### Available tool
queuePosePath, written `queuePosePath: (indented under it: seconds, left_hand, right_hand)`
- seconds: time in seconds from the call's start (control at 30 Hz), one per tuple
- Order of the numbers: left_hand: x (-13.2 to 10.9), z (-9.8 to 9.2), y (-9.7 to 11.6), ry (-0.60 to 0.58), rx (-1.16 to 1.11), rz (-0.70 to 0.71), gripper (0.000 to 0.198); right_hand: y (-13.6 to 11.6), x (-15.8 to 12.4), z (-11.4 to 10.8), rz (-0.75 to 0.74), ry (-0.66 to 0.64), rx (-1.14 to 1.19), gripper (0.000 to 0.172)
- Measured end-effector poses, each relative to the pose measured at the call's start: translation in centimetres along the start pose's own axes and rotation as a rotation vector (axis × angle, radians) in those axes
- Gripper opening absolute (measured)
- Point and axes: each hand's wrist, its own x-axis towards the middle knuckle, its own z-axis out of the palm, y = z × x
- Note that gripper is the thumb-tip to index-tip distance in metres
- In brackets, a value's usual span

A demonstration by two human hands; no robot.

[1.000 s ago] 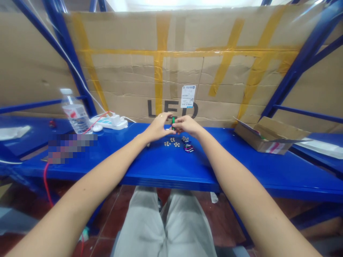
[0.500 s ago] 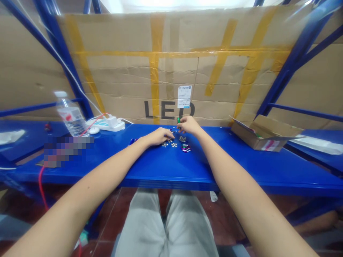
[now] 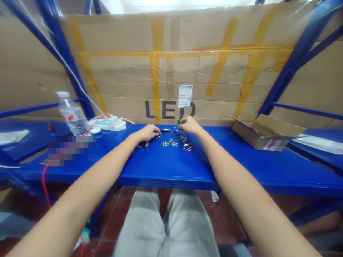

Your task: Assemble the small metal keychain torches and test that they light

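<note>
Both my arms reach forward over a blue metal shelf (image 3: 166,167). My right hand (image 3: 189,125) is closed in a pinch on a small green piece (image 3: 178,121) near the cardboard wall. My left hand (image 3: 148,132) rests low on the shelf with its fingers curled over small metal parts (image 3: 143,144); what it grips, if anything, is hidden. Between the hands lie several small silver rings (image 3: 169,143), a cluster of metal bits (image 3: 183,138) and some coloured clips (image 3: 186,147).
A water bottle (image 3: 73,115) stands at the left by a white power strip (image 3: 108,123) with a red cable. An open cardboard box (image 3: 264,132) sits at the right. A taped cardboard sheet marked LED (image 3: 171,71) closes the back. Blue rack posts rise on both sides.
My hands have parted. The left hand dropped from the green piece to the shelf and slid left past the rings. The right hand has kept hold of the green piece.
</note>
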Motion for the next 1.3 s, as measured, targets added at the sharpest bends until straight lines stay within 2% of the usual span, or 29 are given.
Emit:
queuePosePath:
  seconds: [0.1, 0.23, 0.47, 0.7, 1.03, 1.1, 1.17, 1.3]
  left_hand:
    - [-0.5, -0.5, -0.5, -0.018, -0.044, -0.071, 0.028]
    - [-0.5, -0.4, -0.5, -0.078, -0.060, -0.083, 0.028]
    - [-0.1, 0.2, -0.6, -0.100, -0.025, -0.097, 0.016]
    - [-0.5, -0.2, -0.1, -0.099, -0.045, -0.094, 0.013]
    - [-0.8, -0.9, 1.1, -0.116, -0.037, -0.046, 0.018]
    - [-0.9, -0.7, 1.2, -0.088, -0.025, -0.032, 0.016]
    - [-0.9, -0.5, 1.5, 0.002, -0.012, 0.025, 0.014]
    - [-0.3, 0.0, 2.8, 0.404, -0.011, 0.214, 0.014]
  right_hand:
    - [0.1, 0.0, 0.3, -0.069, -0.022, -0.071, 0.004]
    - [-0.1, -0.2, 1.1, -0.164, -0.048, -0.162, 0.006]
    - [-0.9, -0.8, 2.3, -0.260, -0.101, -0.249, 0.012]
    - [-1.6, -1.5, 2.6, -0.295, -0.110, -0.275, 0.015]
    - [-0.9, -1.2, 2.4, -0.323, -0.093, -0.267, 0.019]
    - [-0.8, -1.1, 2.4, -0.343, -0.095, -0.246, 0.023]
    - [-0.6, -0.9, 2.5, -0.368, -0.081, -0.234, 0.027]
    - [0.1, -0.3, 2.6, -0.407, -0.025, -0.205, 0.031]
